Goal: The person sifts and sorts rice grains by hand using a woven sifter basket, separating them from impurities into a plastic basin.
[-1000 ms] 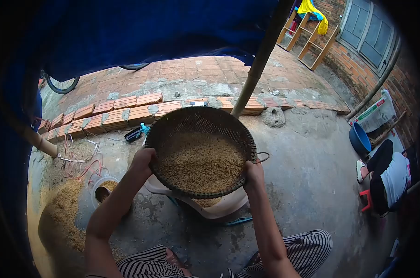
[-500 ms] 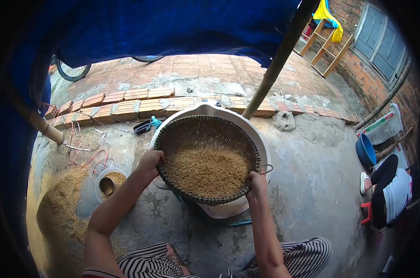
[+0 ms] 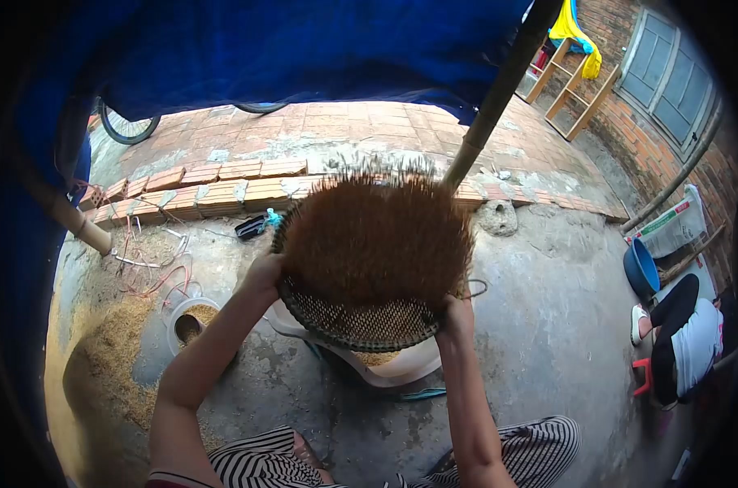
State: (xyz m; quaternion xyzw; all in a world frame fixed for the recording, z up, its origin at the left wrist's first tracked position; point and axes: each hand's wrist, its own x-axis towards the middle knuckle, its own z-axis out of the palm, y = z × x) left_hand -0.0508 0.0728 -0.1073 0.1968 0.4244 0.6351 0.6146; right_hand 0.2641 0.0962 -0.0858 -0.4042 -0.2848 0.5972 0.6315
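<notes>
My left hand (image 3: 263,275) is closed on the left rim of a round woven basket (image 3: 369,325), and my right hand (image 3: 457,317) grips its right rim. A blurred mass of grain (image 3: 377,236) is in the air above the basket, hiding its far part. Bare mesh shows along the near side. Below the basket stands a large white tub (image 3: 413,363), mostly covered from view, with some grain visible inside. A wire loop (image 3: 478,287) sticks out beyond my right hand.
Left of the tub, a small bucket (image 3: 174,329) holds grain and a cup (image 3: 188,327). Grain (image 3: 117,350) lies heaped on the floor. A bamboo pole (image 3: 487,122) and a low brick row (image 3: 222,195) stand beyond. At right, a person (image 3: 694,342) sits near a blue basin (image 3: 641,267).
The grain that lay in the basket has been tossed upward and blurs in the air. My hands keep their hold on the rim, and the basket's near mesh is now bare.
</notes>
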